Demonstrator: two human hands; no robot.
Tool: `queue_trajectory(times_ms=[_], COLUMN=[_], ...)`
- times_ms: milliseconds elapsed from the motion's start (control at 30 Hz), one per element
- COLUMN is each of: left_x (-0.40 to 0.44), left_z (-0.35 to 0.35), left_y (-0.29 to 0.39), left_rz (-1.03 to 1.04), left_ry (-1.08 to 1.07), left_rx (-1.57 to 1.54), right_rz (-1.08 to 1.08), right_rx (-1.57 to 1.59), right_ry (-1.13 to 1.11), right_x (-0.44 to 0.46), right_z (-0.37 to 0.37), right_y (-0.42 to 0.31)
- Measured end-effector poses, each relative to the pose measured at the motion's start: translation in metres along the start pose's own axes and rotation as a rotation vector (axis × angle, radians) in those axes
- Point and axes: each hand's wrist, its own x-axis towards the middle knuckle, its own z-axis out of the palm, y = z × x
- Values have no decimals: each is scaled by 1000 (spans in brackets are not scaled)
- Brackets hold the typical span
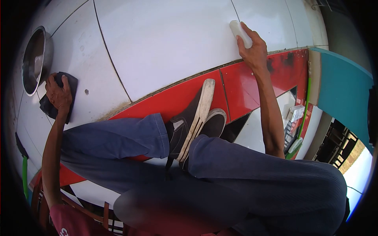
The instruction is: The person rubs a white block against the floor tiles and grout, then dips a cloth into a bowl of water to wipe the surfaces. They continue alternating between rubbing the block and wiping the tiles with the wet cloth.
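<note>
Fingers round white cylinder (240, 33) (right hand (255, 52)) and cloth (73, 84) (left hand (59, 93)), open red-edged tiles (165, 43) between

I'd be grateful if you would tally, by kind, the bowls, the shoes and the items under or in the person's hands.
Metal bowl: 1
Dark shoes: 2
Black item under the left hand: 1
White cylinder in the right hand: 1
Total: 5
</note>
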Motion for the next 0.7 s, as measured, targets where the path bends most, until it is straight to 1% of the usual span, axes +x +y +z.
queue_trajectory(times_ms=[67,100,200,233,333,367,467,500,600,633,700], left_x=[1,0,1,0,2,2,0,0,-1,0,2], left_z=[-2,-2,2,2,0,0,3,2,1,2,2], left_y=[0,0,-2,-4,-4,-4,-3,-2,-3,-2,1], left_rz=[-5,0,-15,-29,-34,-30,-20,-24,-34,-36,-8], left_ry=[4,11,-7,-23,-48,-33,-15,-25,-24,-17,13], left_rx=[-1,1,-4,-5,-5,-3,-2,0,7,5,4], right_rz=[12,-59,-72,-15,-70,-98,-10,58,-79,-81,-13], right_rx=[-86,43,117,66,-16,14,-7,-15,43,10,-2], right_ry=[-27,-111,-74,15,-55,-171,-64,-34,-107,-152,-52], right_x=[-4,-11,-11,-7,-15,-20,-15,-13,-22,-22,-13], right_z=[-3,-4,1,2,2,1,4,3,6,4,4], right_y=[-12,-22,-13,-10,-27,-37,-29,-29,-41,-40,-31])
